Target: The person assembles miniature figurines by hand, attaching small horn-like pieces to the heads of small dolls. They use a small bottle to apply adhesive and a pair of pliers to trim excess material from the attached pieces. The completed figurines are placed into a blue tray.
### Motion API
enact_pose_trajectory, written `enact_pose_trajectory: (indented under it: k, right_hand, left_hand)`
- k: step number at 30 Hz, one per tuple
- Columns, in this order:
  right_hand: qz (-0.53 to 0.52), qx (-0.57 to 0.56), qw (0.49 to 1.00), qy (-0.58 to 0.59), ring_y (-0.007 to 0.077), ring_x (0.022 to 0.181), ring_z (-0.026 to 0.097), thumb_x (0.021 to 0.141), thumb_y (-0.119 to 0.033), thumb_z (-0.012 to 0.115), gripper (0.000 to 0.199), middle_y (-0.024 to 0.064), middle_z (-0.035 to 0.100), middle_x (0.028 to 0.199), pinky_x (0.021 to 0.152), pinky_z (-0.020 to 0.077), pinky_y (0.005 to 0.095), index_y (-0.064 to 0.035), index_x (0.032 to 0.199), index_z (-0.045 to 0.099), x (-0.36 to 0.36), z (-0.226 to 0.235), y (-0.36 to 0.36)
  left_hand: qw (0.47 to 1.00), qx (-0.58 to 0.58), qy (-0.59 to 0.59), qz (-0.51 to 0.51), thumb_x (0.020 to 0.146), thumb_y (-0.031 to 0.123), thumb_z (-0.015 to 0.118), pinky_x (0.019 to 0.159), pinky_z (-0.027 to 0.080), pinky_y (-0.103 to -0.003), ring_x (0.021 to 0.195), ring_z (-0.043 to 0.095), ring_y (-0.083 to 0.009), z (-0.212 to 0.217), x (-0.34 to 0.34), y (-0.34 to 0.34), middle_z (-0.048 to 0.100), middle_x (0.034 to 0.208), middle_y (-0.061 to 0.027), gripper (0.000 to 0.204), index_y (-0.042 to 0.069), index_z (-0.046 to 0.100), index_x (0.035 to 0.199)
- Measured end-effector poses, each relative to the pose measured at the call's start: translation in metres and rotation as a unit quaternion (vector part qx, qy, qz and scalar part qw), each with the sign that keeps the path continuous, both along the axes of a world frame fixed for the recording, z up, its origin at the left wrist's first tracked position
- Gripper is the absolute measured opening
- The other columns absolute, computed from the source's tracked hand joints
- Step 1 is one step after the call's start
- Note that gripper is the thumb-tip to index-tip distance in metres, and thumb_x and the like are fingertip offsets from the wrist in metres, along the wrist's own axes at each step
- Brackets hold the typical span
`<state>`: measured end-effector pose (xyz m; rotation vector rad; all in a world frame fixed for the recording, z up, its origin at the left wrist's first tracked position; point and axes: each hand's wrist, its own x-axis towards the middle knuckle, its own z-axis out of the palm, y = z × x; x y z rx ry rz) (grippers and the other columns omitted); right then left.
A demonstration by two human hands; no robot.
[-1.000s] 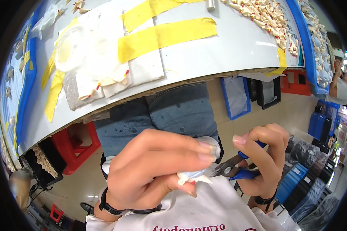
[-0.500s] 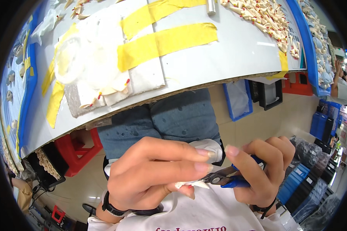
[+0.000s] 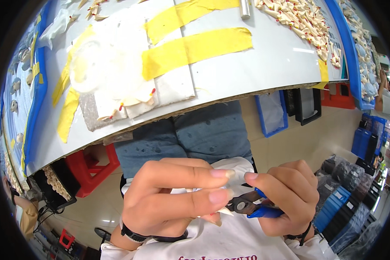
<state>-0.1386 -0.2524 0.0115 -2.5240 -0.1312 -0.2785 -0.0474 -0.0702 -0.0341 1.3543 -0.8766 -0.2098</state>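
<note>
Close under the camera, my left hand (image 3: pixel 173 197) pinches a small cream-white pointed piece (image 3: pixel 221 211) between its fingers. My right hand (image 3: pixel 286 195) grips small cutters with blue handles (image 3: pixel 255 207). The dark jaws of the cutters sit at the tip of the white piece. Both hands hover over my lap, above the white shirt and blue jeans, below the table edge.
A white worktable (image 3: pixel 268 60) with yellow tape strips (image 3: pixel 195 47), a clear plastic sheet (image 3: pixel 95 69) and a heap of small cream pieces with red tips (image 3: pixel 303 21) lies ahead. A red stool (image 3: pixel 89 164) and blue crates (image 3: pixel 271 112) stand on the floor. Another person (image 3: pixel 388 97) is at far right.
Both hands have dropped lower in the view and stayed together. The cutter jaws remain at the white piece held in my left fingers.
</note>
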Motion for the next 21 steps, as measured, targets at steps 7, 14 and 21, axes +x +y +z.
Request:
enact_pose_trajectory:
  k: [7,14,21]
  right_hand:
    - [0.012,0.137,0.990,0.035,0.0153,0.054,0.050,0.054,-0.015,0.071,0.037,0.0011,0.056,0.067,0.048,0.0344,0.0260,-0.0082,0.090,0.068,0.002,-0.009,0.003]
    - [0.040,0.300,0.948,0.099,0.0169,0.056,0.051,0.055,-0.008,0.069,0.031,0.0020,0.058,0.068,0.050,0.0390,0.0268,-0.0047,0.086,0.066,0.009,-0.017,0.004]
    - [0.047,0.291,0.951,0.094,0.0164,0.056,0.050,0.055,-0.005,0.068,0.029,0.0019,0.057,0.066,0.050,0.0390,0.0267,-0.0048,0.084,0.067,0.009,-0.020,0.002]
  left_hand:
    - [0.999,-0.025,-0.015,0.020,0.074,0.012,0.071,0.051,0.052,-0.026,0.063,0.058,-0.0219,0.000,-0.003,-0.001,0.050,0.095,-0.0168,0.033,0.006,0.051,0.099]
    - [0.967,-0.150,0.203,0.031,0.074,-0.019,0.047,0.049,0.055,-0.030,0.064,0.063,-0.0272,0.008,-0.015,-0.008,0.055,0.096,-0.0264,0.025,-0.007,0.062,0.089]
    - [0.952,-0.167,0.256,0.003,0.074,-0.021,0.043,0.051,0.055,-0.029,0.066,0.063,-0.0245,0.003,-0.018,-0.009,0.054,0.100,-0.0249,0.027,-0.008,0.061,0.090]
